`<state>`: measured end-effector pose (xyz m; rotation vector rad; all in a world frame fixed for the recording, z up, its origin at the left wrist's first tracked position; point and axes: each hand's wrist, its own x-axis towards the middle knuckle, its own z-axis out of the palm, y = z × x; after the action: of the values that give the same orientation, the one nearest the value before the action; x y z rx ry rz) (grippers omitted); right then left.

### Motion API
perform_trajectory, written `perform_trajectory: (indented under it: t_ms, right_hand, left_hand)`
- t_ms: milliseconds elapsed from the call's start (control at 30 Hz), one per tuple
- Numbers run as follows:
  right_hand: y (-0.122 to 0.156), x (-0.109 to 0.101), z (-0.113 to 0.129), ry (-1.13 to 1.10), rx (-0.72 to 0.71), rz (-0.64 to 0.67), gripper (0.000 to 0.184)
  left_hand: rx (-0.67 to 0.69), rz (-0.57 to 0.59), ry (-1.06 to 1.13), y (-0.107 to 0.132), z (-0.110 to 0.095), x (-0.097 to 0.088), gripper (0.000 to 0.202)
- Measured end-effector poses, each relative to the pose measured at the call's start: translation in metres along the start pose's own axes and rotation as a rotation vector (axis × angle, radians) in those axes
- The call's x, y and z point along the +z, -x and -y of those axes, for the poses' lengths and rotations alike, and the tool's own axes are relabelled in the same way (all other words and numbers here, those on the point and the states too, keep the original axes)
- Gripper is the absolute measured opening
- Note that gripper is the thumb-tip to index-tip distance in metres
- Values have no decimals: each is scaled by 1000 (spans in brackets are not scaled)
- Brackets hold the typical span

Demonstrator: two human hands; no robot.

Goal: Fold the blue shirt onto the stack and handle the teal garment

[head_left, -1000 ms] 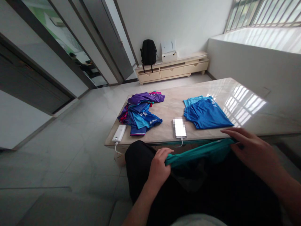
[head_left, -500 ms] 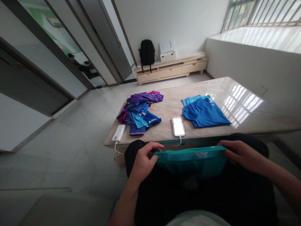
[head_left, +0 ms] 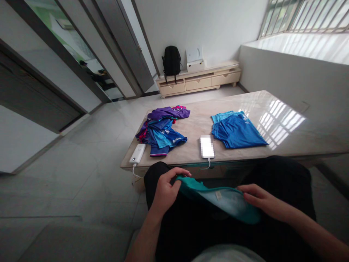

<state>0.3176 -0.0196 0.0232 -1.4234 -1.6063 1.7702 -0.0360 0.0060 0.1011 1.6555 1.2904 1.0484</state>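
A teal garment (head_left: pixel 218 198) is stretched between my hands above my lap, its paler inside and a small white label turned up; its exact kind is unclear. My left hand (head_left: pixel 168 187) pinches the left end between thumb and fingers. At the upper right edge, my right hand (head_left: pixel 259 200) grips the cloth, with the fabric sagging below it. On the table beyond lie folded blue shorts (head_left: pixel 237 131) at the right, partly over a light blue piece (head_left: pixel 220 116). To the left is a loose heap of purple and blue clothes (head_left: pixel 166 127).
A phone with a blurred screen (head_left: pixel 207 147) lies near the front edge of the marble table (head_left: pixel 196 120), its cable hanging down. A white power bank (head_left: pixel 137 154) sits at the left corner. Farther back, a low cabinet (head_left: pixel 199 83) carries a black backpack (head_left: pixel 171 62).
My right hand has moved left and slightly down, closer to my left hand. The garment has slackened and tilted, so its inside and label now show.
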Motion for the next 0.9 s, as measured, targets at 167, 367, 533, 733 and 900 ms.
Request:
perform_trajectory:
  t_ms: [167,367,533,733,900]
  right_hand:
    - [-10,63,0,-131,7,228,70]
    - [-52,99,13,69,-254,95,74]
    - [-95,88,45,496,-374,107,20]
    - [-138,46,80,699,-506,15,23]
    - [-138,24,66,656,-539,-121,39]
  left_hand:
    - [92,47,88,9,-5,19,38]
    - [115,136,234,14,-4,40,37]
    - [70,125,369,0,10,29,26]
    - [-20,-199,325,-27,59,-23,11]
    - [-92,-311,190,-34,84,-37,16]
